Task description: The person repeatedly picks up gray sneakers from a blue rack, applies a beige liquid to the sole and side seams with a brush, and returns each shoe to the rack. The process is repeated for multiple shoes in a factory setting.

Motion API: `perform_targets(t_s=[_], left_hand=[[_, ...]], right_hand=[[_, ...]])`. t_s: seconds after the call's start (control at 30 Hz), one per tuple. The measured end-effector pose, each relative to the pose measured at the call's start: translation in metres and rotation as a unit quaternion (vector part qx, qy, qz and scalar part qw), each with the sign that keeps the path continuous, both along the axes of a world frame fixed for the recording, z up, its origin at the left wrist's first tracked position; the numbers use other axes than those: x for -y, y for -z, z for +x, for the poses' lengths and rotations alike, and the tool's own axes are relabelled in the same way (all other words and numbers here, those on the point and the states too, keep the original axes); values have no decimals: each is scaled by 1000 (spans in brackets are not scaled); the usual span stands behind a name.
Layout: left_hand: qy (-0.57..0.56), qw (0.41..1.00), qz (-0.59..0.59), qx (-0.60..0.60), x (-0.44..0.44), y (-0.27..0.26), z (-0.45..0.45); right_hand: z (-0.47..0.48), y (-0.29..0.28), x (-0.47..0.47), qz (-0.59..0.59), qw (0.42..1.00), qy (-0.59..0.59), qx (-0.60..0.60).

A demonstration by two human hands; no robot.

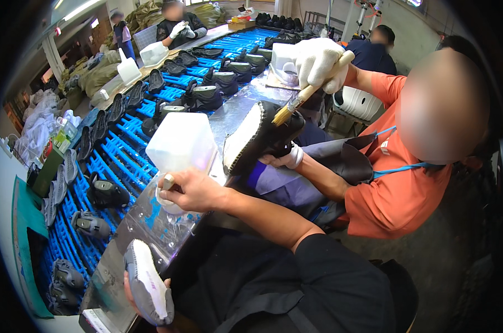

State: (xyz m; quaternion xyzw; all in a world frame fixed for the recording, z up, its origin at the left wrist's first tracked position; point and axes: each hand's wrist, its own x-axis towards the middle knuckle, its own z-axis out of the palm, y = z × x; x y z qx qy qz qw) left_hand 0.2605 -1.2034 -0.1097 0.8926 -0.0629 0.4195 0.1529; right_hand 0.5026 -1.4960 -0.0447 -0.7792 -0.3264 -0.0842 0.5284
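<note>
My left hand (131, 293) grips a grey shoe upper (145, 279) at the lower left, its white stitched bottom facing up. That bottom bears a purple mark. In my right hand (199, 189) is a wooden handle (168, 180), held over the round mouth of a white plastic container (180, 135); the tool's lower end is hidden. The container rests on the metal ledge (151, 224) of the conveyor. Beyond it, a co-worker's gloved hand (318, 62) holds a brush (295, 104) against a black shoe upper (264, 133).
The blue roller conveyor (124, 154) carries dark shoe uppers (105, 191) and a row of soles (99, 125) along its far side. The co-worker in orange (389, 195) sits close at my right. Another person (180, 29) is across the line. A white box (95, 320) lies at the near edge.
</note>
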Motion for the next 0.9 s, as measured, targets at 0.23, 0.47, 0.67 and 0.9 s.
perform_targets(t_s=[0.23, 0.47, 0.67, 0.9], left_hand=[[23, 1000, 13, 6, 1, -3, 4], [27, 999, 38, -3, 1, -11, 7], [0, 997, 79, -2, -1, -13, 9], [-19, 998, 61, 3, -1, 13, 5]], right_hand=[[-5, -2, 7, 37, 999, -2, -13], [-4, -3, 12, 50, 999, -3, -9], [-6, -6, 13, 93, 996, -4, 5], [-13, 8, 13, 149, 985, -4, -85]])
